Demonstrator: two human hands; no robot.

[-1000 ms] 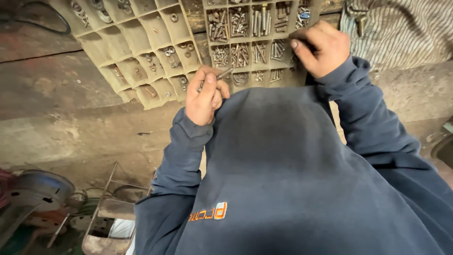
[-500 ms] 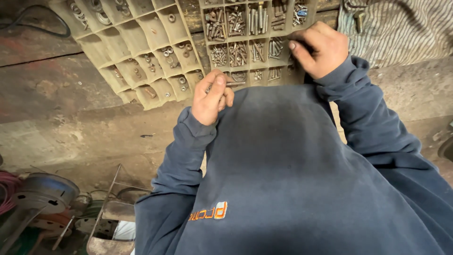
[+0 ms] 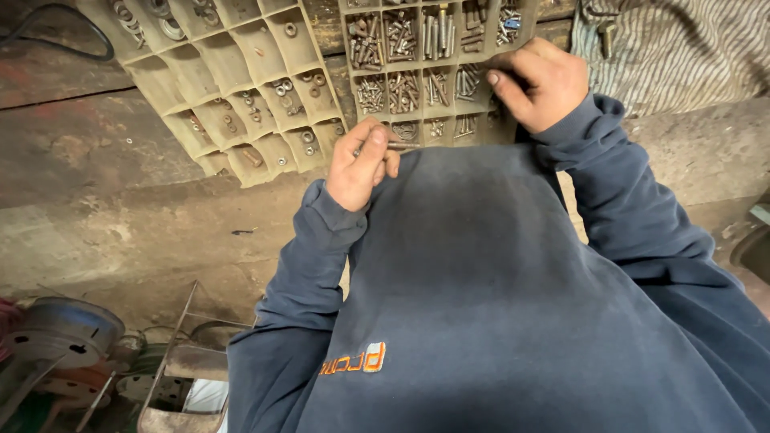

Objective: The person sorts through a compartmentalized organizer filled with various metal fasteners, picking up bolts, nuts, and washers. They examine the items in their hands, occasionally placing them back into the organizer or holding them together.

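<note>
Dusty concrete desk (image 3: pixel 120 232) carrying two compartment trays, left hand (image 3: pixel 362 164) pinching a thin bolt (image 3: pixel 399 145) with fingers closed, just beside the screw tray (image 3: pixel 433 72), right hand (image 3: pixel 539 84) gripping that tray's right edge with curled fingers, washer tray (image 3: pixel 233 88) lying further left.

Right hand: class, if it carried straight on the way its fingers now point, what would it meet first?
The right hand points its fingers left across the compartment tray, so it would probably meet the bolts in the adjacent compartment first; depth is unclear.
</note>
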